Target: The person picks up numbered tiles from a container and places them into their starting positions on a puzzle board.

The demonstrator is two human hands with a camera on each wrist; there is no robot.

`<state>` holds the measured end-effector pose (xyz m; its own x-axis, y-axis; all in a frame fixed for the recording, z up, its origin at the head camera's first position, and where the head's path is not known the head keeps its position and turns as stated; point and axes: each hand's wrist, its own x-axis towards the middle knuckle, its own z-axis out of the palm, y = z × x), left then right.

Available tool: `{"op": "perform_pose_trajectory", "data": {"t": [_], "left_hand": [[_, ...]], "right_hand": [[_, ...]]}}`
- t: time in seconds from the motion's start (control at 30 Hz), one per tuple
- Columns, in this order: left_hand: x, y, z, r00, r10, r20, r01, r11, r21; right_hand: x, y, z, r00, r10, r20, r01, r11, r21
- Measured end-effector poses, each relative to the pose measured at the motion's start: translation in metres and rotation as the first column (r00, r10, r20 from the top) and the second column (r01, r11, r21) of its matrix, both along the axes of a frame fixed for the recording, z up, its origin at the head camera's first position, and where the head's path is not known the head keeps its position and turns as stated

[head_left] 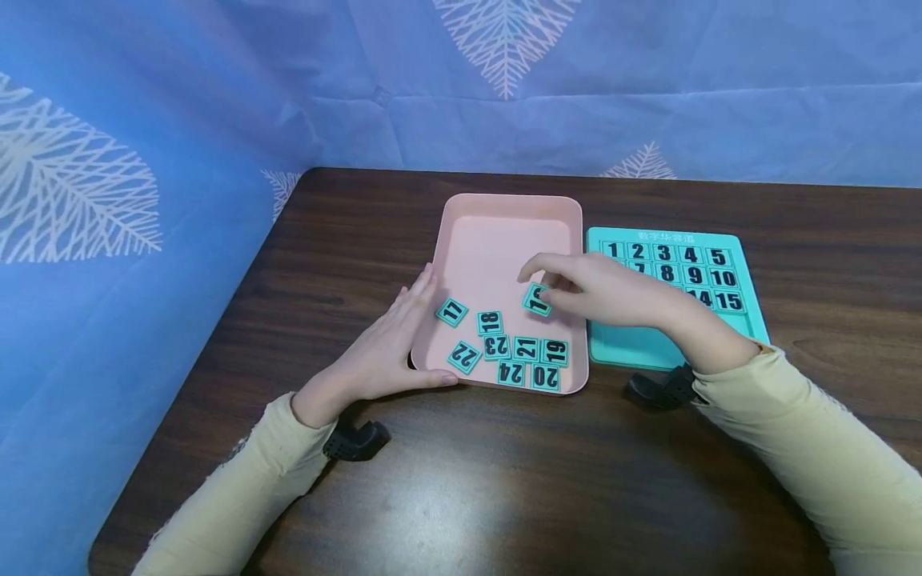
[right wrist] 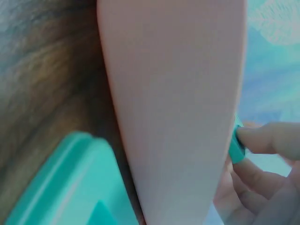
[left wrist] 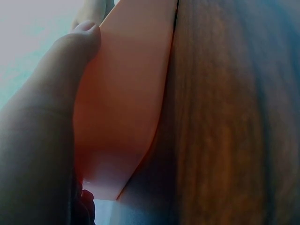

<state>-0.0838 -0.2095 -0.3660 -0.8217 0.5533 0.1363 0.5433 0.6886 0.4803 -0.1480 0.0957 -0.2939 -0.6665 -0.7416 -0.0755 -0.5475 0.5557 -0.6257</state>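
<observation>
A pink tray (head_left: 497, 232) sits mid-table with several teal number tiles in it, among them 17 (head_left: 451, 311), 18 (head_left: 490, 322) and 20 (head_left: 545, 377). My right hand (head_left: 569, 290) reaches over the tray's right side and pinches one teal tile (head_left: 536, 300), whose number is partly hidden. In the right wrist view a fingertip (right wrist: 262, 140) presses the teal tile (right wrist: 236, 145) past the tray wall (right wrist: 178, 108). My left hand (head_left: 392, 340) lies flat against the tray's left wall, fingers straight; the left wrist view shows the palm (left wrist: 51, 108) on that pink wall (left wrist: 126, 93).
A teal number board (head_left: 670, 344) lies right of the tray, tiles 1 to 15 set in its upper rows and its lower part bare. The dark wooden table (head_left: 461, 480) ends at a blue leaf-print cloth (head_left: 108, 200) behind and to the left.
</observation>
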Motion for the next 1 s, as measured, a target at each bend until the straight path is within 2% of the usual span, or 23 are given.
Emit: {"op": "perform_pose_trajectory", "data": {"t": [0.1,0.33,0.47,0.63,0.77,1.0], "left_hand": [[0.002,0.000,-0.001,1.000,0.001,0.010,-0.001,1.000,0.003],[0.000,-0.001,-0.001,1.000,0.001,-0.004,-0.001,1.000,0.000],[-0.001,-0.001,0.000,1.000,0.002,0.008,-0.002,1.000,0.003],[-0.001,-0.002,0.000,1.000,0.010,0.012,-0.010,1.000,0.001],[-0.001,-0.001,0.000,1.000,0.012,0.013,-0.012,1.000,0.000],[0.000,0.000,0.000,1.000,0.018,0.024,-0.018,1.000,0.004]], "right_hand": [[0.001,0.007,0.002,1.000,-0.018,0.013,0.018,1.000,0.011],[0.003,0.022,0.013,0.992,-0.124,0.032,0.124,0.992,0.006],[0.006,0.033,0.020,0.981,-0.192,-0.030,0.191,0.981,-0.009],[0.007,0.043,0.020,0.961,-0.254,-0.104,0.252,0.967,-0.036],[0.007,0.053,0.015,0.956,-0.265,-0.125,0.268,0.963,0.010],[0.003,0.066,0.004,0.958,-0.268,-0.102,0.279,0.954,0.113]]}}
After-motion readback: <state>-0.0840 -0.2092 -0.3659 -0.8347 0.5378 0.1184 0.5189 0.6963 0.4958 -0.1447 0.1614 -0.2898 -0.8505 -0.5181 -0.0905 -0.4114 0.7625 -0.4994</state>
